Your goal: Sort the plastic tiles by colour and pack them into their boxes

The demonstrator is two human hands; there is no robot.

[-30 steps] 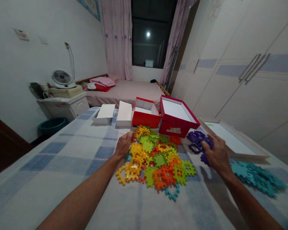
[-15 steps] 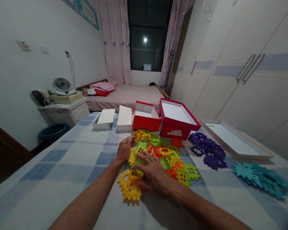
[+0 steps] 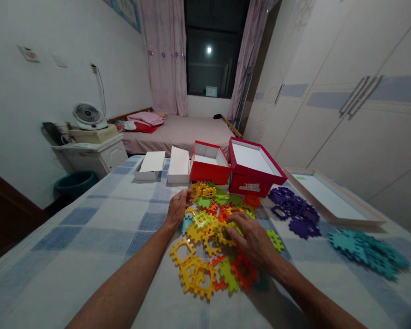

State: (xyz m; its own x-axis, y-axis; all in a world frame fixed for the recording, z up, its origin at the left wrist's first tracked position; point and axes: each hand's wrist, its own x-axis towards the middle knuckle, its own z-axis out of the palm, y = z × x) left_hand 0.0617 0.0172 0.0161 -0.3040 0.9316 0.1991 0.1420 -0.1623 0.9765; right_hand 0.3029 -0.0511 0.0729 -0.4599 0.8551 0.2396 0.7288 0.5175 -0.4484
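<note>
A loose pile of interlocking toothed plastic pieces [image 3: 205, 233], yellow, green, orange and red, lies on the checked cloth. My left hand [image 3: 177, 208] rests along the pile's left side, its fingertips beside a yellow piece [image 3: 202, 190]; the fingers are loosely bent and appear to hold nothing. Over the right part of the pile, my right hand [image 3: 253, 237] is spread with fingers apart, touching yellow pieces. Nearest me lie joined-looking yellow pieces [image 3: 196, 273] and a red-orange piece [image 3: 244, 269]. A light blue piece [image 3: 187, 223] shows near my left wrist.
Purple pieces [image 3: 296, 211] and teal pieces [image 3: 368, 252] lie grouped to the right. Behind the pile stand two white boxes [image 3: 178, 167], an orange-red box [image 3: 210, 172] and a crimson box [image 3: 250, 185]. A shallow pale lid [image 3: 335, 194] lies at the right.
My right hand has moved right across the pile, and pieces are spread nearer to me, with red, green and yellow ones now showing there. My left hand has barely moved.
</note>
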